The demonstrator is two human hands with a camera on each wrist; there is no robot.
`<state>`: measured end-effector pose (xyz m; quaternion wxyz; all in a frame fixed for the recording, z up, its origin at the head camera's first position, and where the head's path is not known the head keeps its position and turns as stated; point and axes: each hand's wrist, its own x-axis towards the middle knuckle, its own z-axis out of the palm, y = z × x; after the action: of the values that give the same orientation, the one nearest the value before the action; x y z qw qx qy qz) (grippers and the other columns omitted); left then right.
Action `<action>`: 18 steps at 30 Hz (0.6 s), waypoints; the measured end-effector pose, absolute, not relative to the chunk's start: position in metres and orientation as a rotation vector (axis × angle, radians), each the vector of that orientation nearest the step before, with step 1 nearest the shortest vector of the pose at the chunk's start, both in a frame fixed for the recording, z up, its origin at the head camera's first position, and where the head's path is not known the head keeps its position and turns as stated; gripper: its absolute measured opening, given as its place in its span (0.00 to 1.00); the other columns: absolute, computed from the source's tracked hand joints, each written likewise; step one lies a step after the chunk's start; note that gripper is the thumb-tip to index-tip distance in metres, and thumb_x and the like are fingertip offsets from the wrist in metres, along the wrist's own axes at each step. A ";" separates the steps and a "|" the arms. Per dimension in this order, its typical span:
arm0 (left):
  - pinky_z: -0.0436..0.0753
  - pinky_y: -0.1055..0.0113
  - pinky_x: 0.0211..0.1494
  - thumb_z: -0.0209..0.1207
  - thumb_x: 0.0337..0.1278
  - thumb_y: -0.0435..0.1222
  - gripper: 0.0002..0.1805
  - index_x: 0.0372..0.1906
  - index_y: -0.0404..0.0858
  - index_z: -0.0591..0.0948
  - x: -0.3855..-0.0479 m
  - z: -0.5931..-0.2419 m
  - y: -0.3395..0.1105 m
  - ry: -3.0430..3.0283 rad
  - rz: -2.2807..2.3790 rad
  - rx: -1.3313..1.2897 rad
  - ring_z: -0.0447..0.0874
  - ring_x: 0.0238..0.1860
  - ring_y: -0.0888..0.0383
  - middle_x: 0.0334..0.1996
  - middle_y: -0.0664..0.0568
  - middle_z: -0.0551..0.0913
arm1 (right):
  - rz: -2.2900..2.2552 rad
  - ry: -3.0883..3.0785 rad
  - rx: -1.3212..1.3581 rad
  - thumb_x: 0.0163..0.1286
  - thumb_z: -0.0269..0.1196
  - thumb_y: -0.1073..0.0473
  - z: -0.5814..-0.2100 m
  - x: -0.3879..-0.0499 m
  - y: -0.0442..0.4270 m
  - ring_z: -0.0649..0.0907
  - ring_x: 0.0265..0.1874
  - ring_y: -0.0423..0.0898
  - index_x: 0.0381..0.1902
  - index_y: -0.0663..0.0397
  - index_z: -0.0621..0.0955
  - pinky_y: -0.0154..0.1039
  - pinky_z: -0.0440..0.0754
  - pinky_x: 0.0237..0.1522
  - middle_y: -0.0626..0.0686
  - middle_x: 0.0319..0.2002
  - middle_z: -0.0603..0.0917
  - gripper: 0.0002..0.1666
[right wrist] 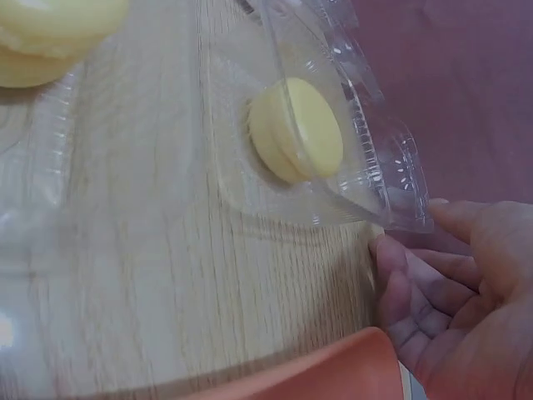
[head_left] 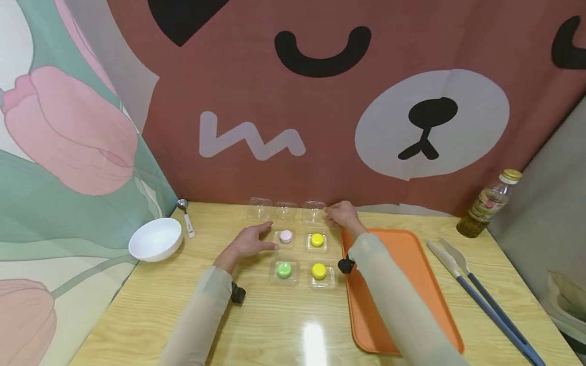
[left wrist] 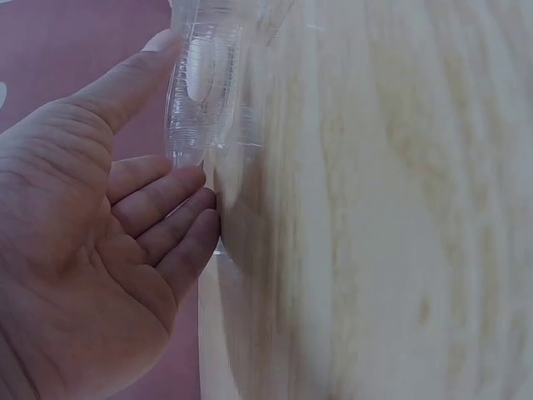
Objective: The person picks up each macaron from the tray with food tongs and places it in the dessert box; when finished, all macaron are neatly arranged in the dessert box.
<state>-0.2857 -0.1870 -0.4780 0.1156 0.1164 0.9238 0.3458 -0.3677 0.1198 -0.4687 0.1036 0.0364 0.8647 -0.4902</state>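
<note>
Four-sided clear plastic boxes hold macarons: a pink macaron [head_left: 286, 236], a green macaron [head_left: 284, 270], a far yellow macaron [head_left: 317, 240] and a near yellow macaron [head_left: 318, 271]. My right hand [head_left: 344, 215] pinches the corner of a raised clear lid [head_left: 314, 213] behind the far yellow one; the thumb lies on that corner in the right wrist view. My left hand [head_left: 249, 241] is at the left side of the pink macaron's box [left wrist: 179, 125], thumb and index finger spread along it, fingers loosely bent. Whether it touches the box is unclear.
More clear lids, one at the far left [head_left: 260, 209], stand along the back wall. A white bowl [head_left: 155, 240] and a spoon [head_left: 187, 218] are on the left. An orange tray [head_left: 412, 284] lies under my right forearm, with blue-handled tongs [head_left: 485, 300] and an oil bottle [head_left: 485, 208] beyond.
</note>
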 end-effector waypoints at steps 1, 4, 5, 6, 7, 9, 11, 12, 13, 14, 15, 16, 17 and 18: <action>0.61 0.47 0.81 0.70 0.58 0.52 0.48 0.79 0.44 0.62 -0.286 -0.479 -0.186 2.709 1.006 0.340 0.57 0.80 0.44 0.78 0.48 0.64 | -1.456 2.540 0.096 0.75 0.61 0.52 -0.470 -0.368 0.120 0.86 0.26 0.42 0.54 0.69 0.84 0.35 0.85 0.28 0.62 0.39 0.91 0.24; 0.61 0.46 0.80 0.70 0.57 0.52 0.48 0.79 0.45 0.62 -0.287 -0.480 -0.185 2.715 0.997 0.322 0.58 0.79 0.43 0.77 0.47 0.65 | -1.479 2.526 0.077 0.75 0.62 0.54 -0.472 -0.368 0.120 0.85 0.24 0.41 0.51 0.70 0.85 0.33 0.82 0.26 0.61 0.36 0.91 0.22; 0.61 0.47 0.81 0.70 0.57 0.52 0.48 0.79 0.45 0.62 -0.287 -0.480 -0.184 2.716 0.996 0.319 0.58 0.79 0.44 0.77 0.47 0.65 | -1.485 2.521 0.085 0.74 0.62 0.54 -0.473 -0.369 0.119 0.84 0.24 0.41 0.50 0.70 0.85 0.33 0.82 0.26 0.61 0.35 0.90 0.21; 0.61 0.47 0.81 0.70 0.57 0.52 0.48 0.79 0.45 0.62 -0.287 -0.481 -0.184 2.716 0.993 0.324 0.58 0.79 0.43 0.77 0.47 0.65 | -1.491 2.517 0.092 0.74 0.62 0.55 -0.473 -0.369 0.119 0.84 0.23 0.41 0.49 0.70 0.85 0.32 0.82 0.25 0.61 0.35 0.90 0.21; 0.61 0.46 0.80 0.70 0.57 0.52 0.48 0.79 0.44 0.62 -0.287 -0.481 -0.184 2.717 0.995 0.329 0.58 0.79 0.43 0.77 0.46 0.65 | -1.492 2.512 0.102 0.74 0.62 0.55 -0.474 -0.370 0.119 0.84 0.23 0.41 0.49 0.70 0.85 0.32 0.82 0.25 0.60 0.34 0.90 0.20; 0.61 0.46 0.80 0.70 0.57 0.53 0.48 0.79 0.44 0.62 -0.288 -0.480 -0.184 2.714 0.996 0.327 0.58 0.79 0.43 0.77 0.46 0.65 | -1.504 2.490 0.120 0.74 0.62 0.56 -0.476 -0.372 0.118 0.84 0.22 0.40 0.50 0.70 0.85 0.31 0.81 0.24 0.60 0.34 0.91 0.19; 0.60 0.47 0.81 0.70 0.57 0.53 0.48 0.79 0.45 0.62 -0.287 -0.480 -0.184 2.710 0.999 0.318 0.58 0.79 0.43 0.77 0.46 0.65 | -1.518 2.466 0.128 0.75 0.61 0.58 -0.477 -0.372 0.118 0.84 0.21 0.40 0.51 0.71 0.85 0.32 0.81 0.24 0.62 0.36 0.91 0.19; 0.60 0.47 0.81 0.70 0.57 0.53 0.48 0.79 0.45 0.62 -0.287 -0.479 -0.184 2.707 1.001 0.312 0.58 0.79 0.43 0.77 0.47 0.65 | -1.526 2.455 0.133 0.75 0.61 0.58 -0.477 -0.372 0.117 0.84 0.21 0.40 0.51 0.71 0.84 0.32 0.81 0.24 0.62 0.36 0.91 0.19; 0.60 0.46 0.81 0.70 0.57 0.52 0.48 0.79 0.45 0.62 -0.287 -0.479 -0.183 2.706 1.005 0.309 0.58 0.79 0.43 0.77 0.47 0.65 | -1.532 2.446 0.135 0.75 0.60 0.59 -0.477 -0.372 0.118 0.84 0.21 0.39 0.51 0.71 0.84 0.32 0.81 0.24 0.62 0.36 0.91 0.19; 0.60 0.46 0.81 0.70 0.58 0.52 0.47 0.79 0.45 0.62 -0.286 -0.478 -0.183 2.706 1.006 0.306 0.58 0.79 0.43 0.77 0.47 0.65 | -1.539 2.438 0.136 0.75 0.60 0.59 -0.478 -0.372 0.118 0.84 0.20 0.39 0.51 0.72 0.84 0.32 0.81 0.24 0.63 0.36 0.91 0.19; 0.60 0.47 0.81 0.70 0.57 0.52 0.47 0.79 0.45 0.62 -0.286 -0.478 -0.183 2.706 1.008 0.303 0.58 0.79 0.43 0.77 0.47 0.65 | -1.543 2.435 0.134 0.75 0.59 0.59 -0.478 -0.372 0.118 0.84 0.20 0.39 0.51 0.72 0.84 0.31 0.81 0.24 0.62 0.36 0.91 0.18; 0.60 0.46 0.81 0.70 0.58 0.52 0.47 0.79 0.45 0.63 -0.286 -0.477 -0.182 2.709 1.007 0.306 0.58 0.79 0.43 0.77 0.46 0.65 | -1.545 2.433 0.133 0.75 0.59 0.60 -0.478 -0.371 0.118 0.84 0.20 0.39 0.51 0.72 0.84 0.31 0.81 0.24 0.62 0.36 0.91 0.18; 0.60 0.46 0.81 0.70 0.58 0.51 0.47 0.79 0.44 0.63 -0.285 -0.477 -0.182 2.711 1.008 0.305 0.58 0.79 0.43 0.77 0.46 0.65 | -1.547 2.432 0.133 0.75 0.58 0.60 -0.477 -0.371 0.118 0.83 0.19 0.39 0.50 0.72 0.84 0.31 0.81 0.24 0.61 0.35 0.91 0.18; 0.60 0.46 0.81 0.70 0.58 0.51 0.47 0.79 0.44 0.63 -0.285 -0.476 -0.182 2.712 1.008 0.305 0.58 0.79 0.42 0.77 0.46 0.64 | -1.549 2.428 0.126 0.75 0.58 0.60 -0.478 -0.372 0.118 0.83 0.19 0.38 0.50 0.72 0.84 0.31 0.81 0.23 0.60 0.34 0.91 0.18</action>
<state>-0.2846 -0.1818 -0.4760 0.1160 0.1042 0.9259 0.3442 -0.3718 0.1183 -0.4775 0.1290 0.0435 0.8352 -0.5328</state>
